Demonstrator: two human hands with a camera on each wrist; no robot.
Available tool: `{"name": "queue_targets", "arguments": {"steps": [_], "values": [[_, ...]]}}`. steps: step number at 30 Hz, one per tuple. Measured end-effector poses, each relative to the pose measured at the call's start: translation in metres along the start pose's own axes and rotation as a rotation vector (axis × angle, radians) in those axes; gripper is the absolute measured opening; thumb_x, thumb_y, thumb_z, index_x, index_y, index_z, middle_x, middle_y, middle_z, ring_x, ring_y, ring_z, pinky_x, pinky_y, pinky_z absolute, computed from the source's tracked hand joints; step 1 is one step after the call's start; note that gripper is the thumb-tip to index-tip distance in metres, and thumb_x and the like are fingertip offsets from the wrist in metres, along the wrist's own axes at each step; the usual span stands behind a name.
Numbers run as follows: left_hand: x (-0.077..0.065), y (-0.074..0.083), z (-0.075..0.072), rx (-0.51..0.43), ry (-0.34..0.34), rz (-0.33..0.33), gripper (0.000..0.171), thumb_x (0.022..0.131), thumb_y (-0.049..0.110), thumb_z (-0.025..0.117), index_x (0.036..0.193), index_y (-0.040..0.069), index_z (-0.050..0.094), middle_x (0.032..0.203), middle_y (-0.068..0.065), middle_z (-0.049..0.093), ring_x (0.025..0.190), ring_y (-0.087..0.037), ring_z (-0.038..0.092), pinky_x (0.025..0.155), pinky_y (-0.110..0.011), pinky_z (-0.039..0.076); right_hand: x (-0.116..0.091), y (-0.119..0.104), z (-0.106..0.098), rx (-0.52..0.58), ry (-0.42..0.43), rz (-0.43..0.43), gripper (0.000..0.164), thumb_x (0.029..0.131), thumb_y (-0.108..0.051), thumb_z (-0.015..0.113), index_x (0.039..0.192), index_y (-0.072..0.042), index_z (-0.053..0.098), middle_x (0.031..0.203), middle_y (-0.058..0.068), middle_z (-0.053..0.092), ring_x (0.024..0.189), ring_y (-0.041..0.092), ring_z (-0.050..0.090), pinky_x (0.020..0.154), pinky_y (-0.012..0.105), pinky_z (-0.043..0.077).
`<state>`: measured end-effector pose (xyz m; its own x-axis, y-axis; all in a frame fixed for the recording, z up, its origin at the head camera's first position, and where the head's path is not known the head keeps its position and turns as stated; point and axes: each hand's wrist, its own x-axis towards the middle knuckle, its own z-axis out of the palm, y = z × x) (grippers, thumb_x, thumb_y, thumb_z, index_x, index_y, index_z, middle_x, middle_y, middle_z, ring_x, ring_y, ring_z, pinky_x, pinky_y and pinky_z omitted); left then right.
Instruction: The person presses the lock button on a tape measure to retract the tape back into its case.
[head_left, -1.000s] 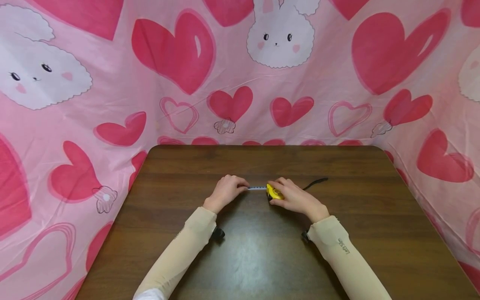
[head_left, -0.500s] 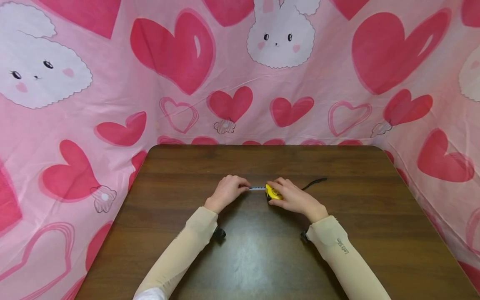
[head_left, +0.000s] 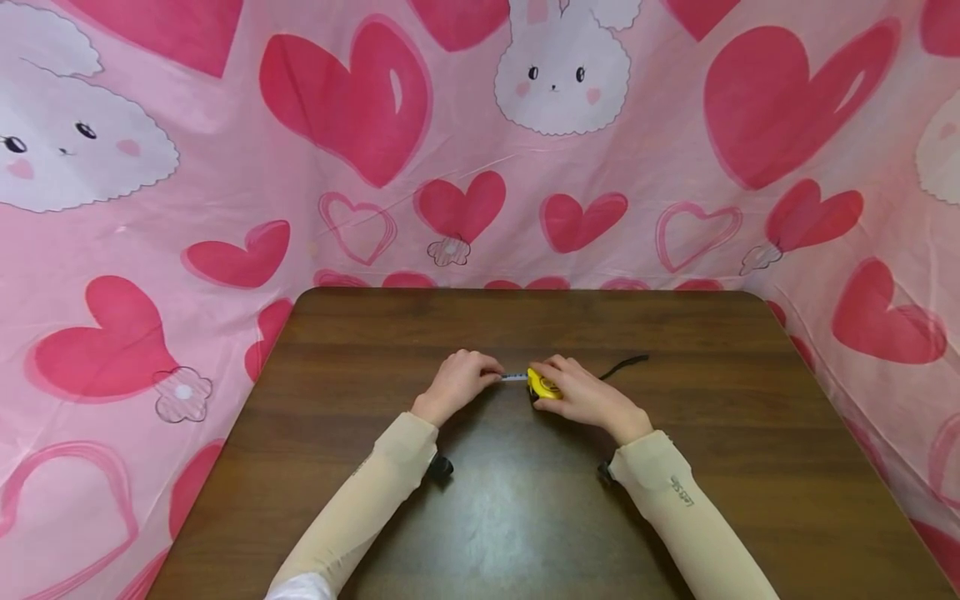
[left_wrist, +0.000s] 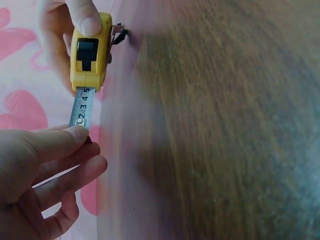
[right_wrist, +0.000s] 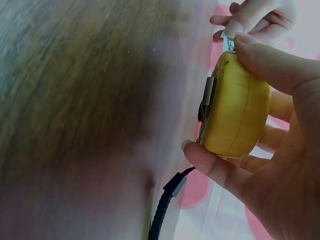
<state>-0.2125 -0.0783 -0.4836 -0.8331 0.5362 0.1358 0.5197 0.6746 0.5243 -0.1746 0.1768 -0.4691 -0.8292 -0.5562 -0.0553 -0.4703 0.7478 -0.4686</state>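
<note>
A yellow tape measure [head_left: 543,383] is gripped in my right hand [head_left: 585,394], with the thumb near its blade opening in the right wrist view. A short length of white blade [left_wrist: 83,104] sticks out of the case [left_wrist: 91,55], its low numbers facing the left wrist camera. My left hand [head_left: 461,385] pinches the blade's free end between thumb and fingers, so the end hook is mostly hidden. From the case trails a black wrist strap [right_wrist: 165,205]. A metal belt clip [right_wrist: 208,92] shows on the side of the case.
Under both hands lies a dark brown wooden table [head_left: 480,517] with rounded far corners. A pink cloth [head_left: 510,150] printed with hearts and rabbits hangs behind it and along both sides. Black wrist cameras sit under both sleeves.
The case in my right hand has shifted slightly left, and my left hand slightly right. The exposed stretch of blade looks a little shorter. Both hands keep their hold.
</note>
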Motion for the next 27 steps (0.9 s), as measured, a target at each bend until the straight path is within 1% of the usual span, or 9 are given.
{"name": "queue_targets", "arguments": {"steps": [11, 19, 27], "values": [[0.0016, 0.0048, 0.0028, 0.007, -0.006, -0.007, 0.013, 0.097, 0.018, 0.076, 0.107, 0.014, 0.083, 0.102, 0.001, 0.079, 0.089, -0.015, 0.072, 0.086, -0.036, 0.059, 0.0012, -0.0041, 0.0019, 0.006, -0.007, -0.003, 0.066, 0.097, -0.034, 0.075, 0.152, -0.006, 0.051, 0.139, 0.014, 0.056, 0.119, 0.029, 0.054, 0.105, 0.051, 0.050], [0.0016, 0.0087, 0.0048, 0.008, 0.001, 0.007, 0.013, 0.097, 0.019, 0.076, 0.106, 0.015, 0.083, 0.100, 0.001, 0.079, 0.086, -0.015, 0.071, 0.084, -0.036, 0.059, 0.0020, -0.0052, 0.0036, 0.013, -0.011, -0.006, 0.066, 0.097, -0.035, 0.075, 0.152, -0.007, 0.051, 0.139, 0.014, 0.056, 0.121, 0.029, 0.054, 0.106, 0.052, 0.049], [0.0022, 0.0093, 0.0059, 0.014, 0.004, 0.018, 0.012, 0.097, 0.018, 0.076, 0.106, 0.014, 0.083, 0.100, 0.001, 0.079, 0.085, -0.014, 0.071, 0.083, -0.036, 0.059, 0.0025, -0.0052, 0.0048, 0.008, -0.006, -0.008, 0.066, 0.097, -0.034, 0.075, 0.152, -0.007, 0.051, 0.139, 0.014, 0.056, 0.121, 0.029, 0.054, 0.106, 0.051, 0.049]]}}
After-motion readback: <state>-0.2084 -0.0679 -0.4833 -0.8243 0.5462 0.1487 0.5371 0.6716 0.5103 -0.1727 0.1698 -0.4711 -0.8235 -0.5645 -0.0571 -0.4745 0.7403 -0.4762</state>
